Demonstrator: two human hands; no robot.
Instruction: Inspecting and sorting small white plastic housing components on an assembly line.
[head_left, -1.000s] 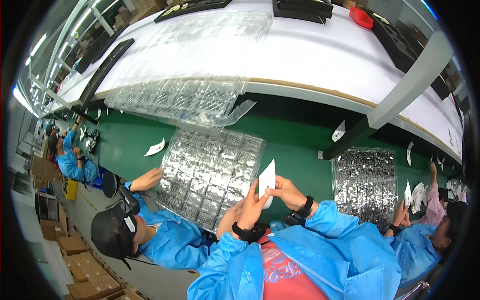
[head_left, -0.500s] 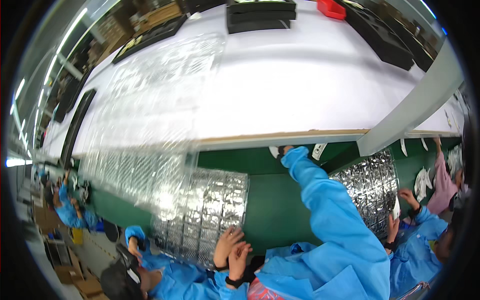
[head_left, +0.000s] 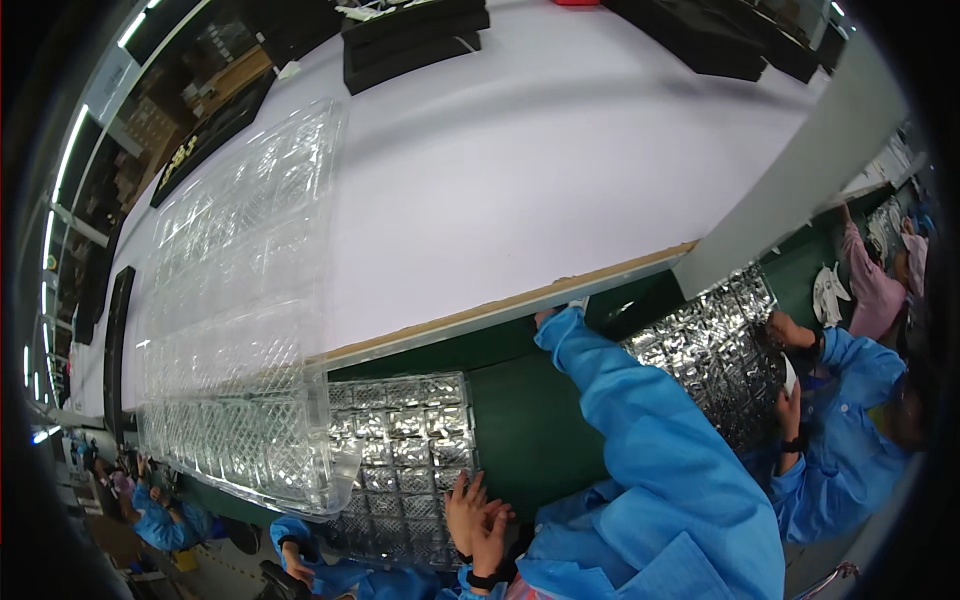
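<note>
From the lower right my blue-sleeved right arm reaches up to the front edge of the white table [head_left: 560, 180]. At its end my right hand [head_left: 544, 318] is small and mostly covered by the cuff and table edge, so its fingers do not show. At the lower middle, my left hand [head_left: 488, 548], with a black wristband, has its fingers loosely extended and holds nothing I can see. It overlaps another hand [head_left: 463, 508], apparently a co-worker's. Both are beside a silvery gridded tray [head_left: 400, 450] on the green surface. A clear plastic tray [head_left: 240, 270] overhangs the table's left front edge.
Black trays [head_left: 415, 45] are stacked at the table's back, and another dark tray [head_left: 690, 35] lies at the back right. A grey post [head_left: 790, 190] rises at the right. Beyond it a co-worker [head_left: 840, 430] sits by a second silvery tray [head_left: 710, 350].
The whole view has turned and shifted, so the table edge now slants up to the right. The clear tray appears sharper and lower. My right hand remains at the table edge.
</note>
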